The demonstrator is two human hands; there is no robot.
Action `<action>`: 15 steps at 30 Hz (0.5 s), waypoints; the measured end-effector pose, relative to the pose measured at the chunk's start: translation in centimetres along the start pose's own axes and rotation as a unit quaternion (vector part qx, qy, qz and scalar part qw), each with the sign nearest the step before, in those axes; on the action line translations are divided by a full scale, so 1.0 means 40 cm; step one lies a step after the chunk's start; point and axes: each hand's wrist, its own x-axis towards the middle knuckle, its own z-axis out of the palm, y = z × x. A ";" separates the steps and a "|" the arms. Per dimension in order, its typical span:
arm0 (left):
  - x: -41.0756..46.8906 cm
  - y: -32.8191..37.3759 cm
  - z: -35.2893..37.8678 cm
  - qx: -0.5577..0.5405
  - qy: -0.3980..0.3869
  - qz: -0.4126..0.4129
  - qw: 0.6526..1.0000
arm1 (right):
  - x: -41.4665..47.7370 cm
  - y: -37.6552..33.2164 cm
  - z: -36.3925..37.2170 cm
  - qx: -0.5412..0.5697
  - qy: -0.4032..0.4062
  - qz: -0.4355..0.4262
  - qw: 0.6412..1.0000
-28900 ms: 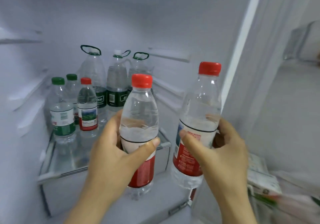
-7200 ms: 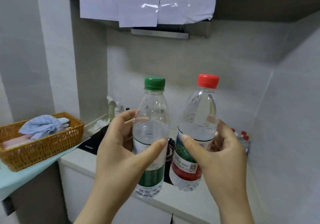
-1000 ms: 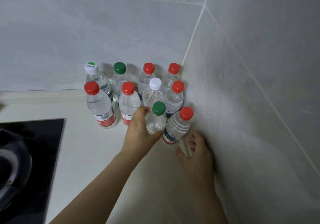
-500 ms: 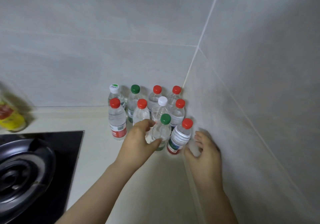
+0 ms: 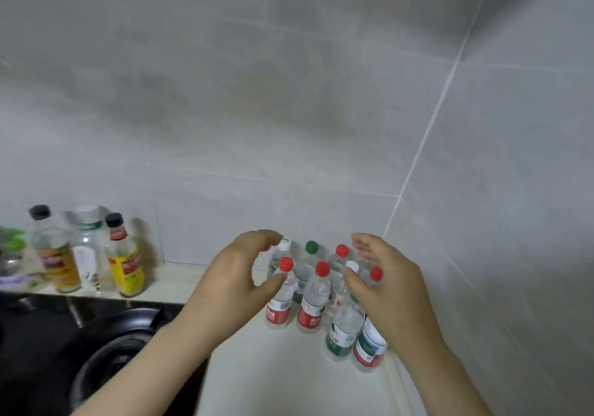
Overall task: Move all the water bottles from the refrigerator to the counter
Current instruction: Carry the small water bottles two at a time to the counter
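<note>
Several small water bottles (image 5: 313,303) with red, green and white caps stand clustered in the corner of the white counter (image 5: 289,377), against the tiled walls. At the front of the cluster stand a green-label bottle (image 5: 342,332) and a bottle with a red and green label (image 5: 369,348). My left hand (image 5: 234,284) hovers at the cluster's left side, fingers curved and apart, holding nothing. Over the right side of the cluster, my right hand (image 5: 385,287) is open too and hides the caps of the two front bottles. The refrigerator is out of view.
A black gas stove (image 5: 106,351) lies at the lower left beside the counter. Behind it on a ledge stand condiment bottles (image 5: 127,258) with black and white caps. Grey tiled walls (image 5: 482,190) close the corner at the back and right.
Both hands have let go of the two front bottles and lifted away from them. The view has tilted up and left, bringing the condiment bottles into sight.
</note>
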 end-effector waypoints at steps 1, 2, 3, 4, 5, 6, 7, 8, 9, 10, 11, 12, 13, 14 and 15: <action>-0.007 0.001 -0.038 0.010 0.010 0.005 1.000 | 0.005 -0.034 -0.001 -0.003 -0.002 -0.021 1.000; -0.015 0.000 -0.076 0.022 0.018 0.008 1.000 | 0.009 -0.069 -0.002 -0.006 -0.007 -0.042 0.999; -0.024 -0.001 -0.113 0.033 0.024 0.010 0.999 | 0.012 -0.102 -0.004 -0.007 -0.012 -0.061 0.998; -0.033 -0.002 -0.147 0.040 0.030 0.012 0.999 | 0.015 -0.131 -0.005 -0.005 -0.019 -0.080 0.997; -0.043 -0.003 -0.181 0.046 0.037 0.013 0.998 | 0.017 -0.159 -0.006 -0.002 -0.026 -0.096 0.995; -0.054 -0.002 -0.212 0.050 0.045 0.013 0.998 | 0.018 -0.187 -0.006 0.003 -0.035 -0.110 0.993; -0.066 0.001 -0.240 0.053 0.054 0.011 0.997 | 0.019 -0.215 -0.005 0.009 -0.042 -0.125 0.991; -0.077 0.005 -0.266 0.055 0.063 0.007 0.997 | 0.020 -0.240 -0.002 0.015 -0.050 -0.142 0.988; -0.089 0.011 -0.289 0.056 0.073 0.003 0.996 | 0.022 -0.263 0.002 0.022 -0.058 -0.160 0.985; -0.100 0.015 -0.310 0.060 0.086 -0.001 0.994 | 0.024 -0.285 0.008 0.027 -0.068 -0.176 0.982; -0.112 0.019 -0.329 0.066 0.100 -0.004 0.993 | 0.026 -0.304 0.014 0.031 -0.078 -0.194 0.977; -0.125 0.023 -0.347 0.075 0.113 -0.009 0.991 | 0.029 -0.321 0.020 0.033 -0.090 -0.212 0.973; -0.139 0.029 -0.363 0.086 0.123 -0.016 0.989 | 0.033 -0.336 0.025 0.038 -0.101 -0.229 0.967; -0.154 0.037 -0.378 0.098 0.132 -0.023 0.986 | 0.038 -0.349 0.030 0.045 -0.113 -0.247 0.961; -0.170 0.043 -0.392 0.114 0.143 -0.032 0.983 | 0.043 -0.360 0.034 0.053 -0.123 -0.264 0.955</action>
